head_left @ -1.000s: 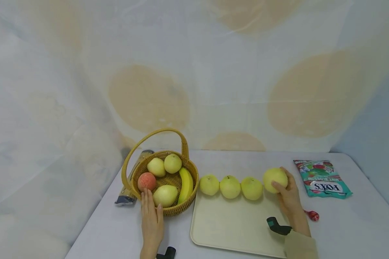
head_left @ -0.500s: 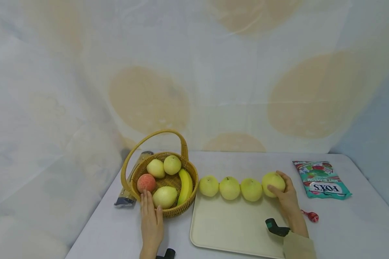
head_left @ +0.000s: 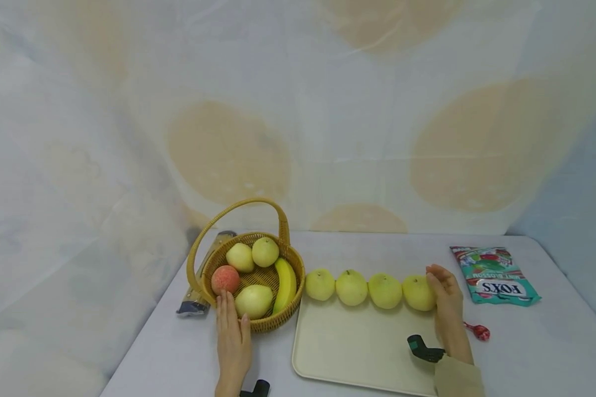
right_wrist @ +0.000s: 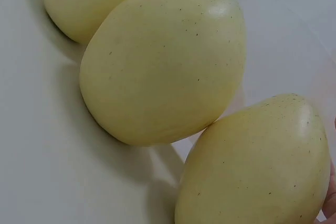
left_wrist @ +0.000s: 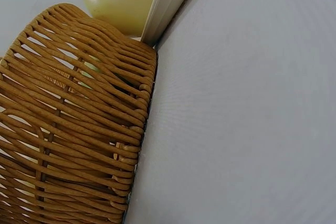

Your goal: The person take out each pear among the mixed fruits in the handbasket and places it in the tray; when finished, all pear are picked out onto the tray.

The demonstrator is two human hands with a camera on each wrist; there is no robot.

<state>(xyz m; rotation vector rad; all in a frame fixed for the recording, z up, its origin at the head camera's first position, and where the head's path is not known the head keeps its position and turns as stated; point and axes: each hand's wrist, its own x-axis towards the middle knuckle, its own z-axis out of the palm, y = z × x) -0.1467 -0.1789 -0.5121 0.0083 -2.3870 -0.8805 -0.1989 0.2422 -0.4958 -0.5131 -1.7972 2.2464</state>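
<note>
In the head view my left hand lies with straight fingers against the near left side of a wicker basket. Inside the basket are a peach, a banana, a large pale green fruit and two round yellow-green fruits. My right hand stands beside the rightmost pear, fingers loose at its right side. That pear sits in a row with three others along the far edge of a cream tray. The right wrist view shows the rightmost pear touching its neighbour, with fingertips at the right edge.
A teal FOX'S candy bag lies right of the tray, and a red-wrapped lollipop lies near my right wrist. Behind the basket's left side is a brown and dark packet. A curtain hangs behind the table.
My right hand lowers the rightmost pear onto the end of the row, then lets go and loosens its fingers beside it. My left hand stays at the basket.
</note>
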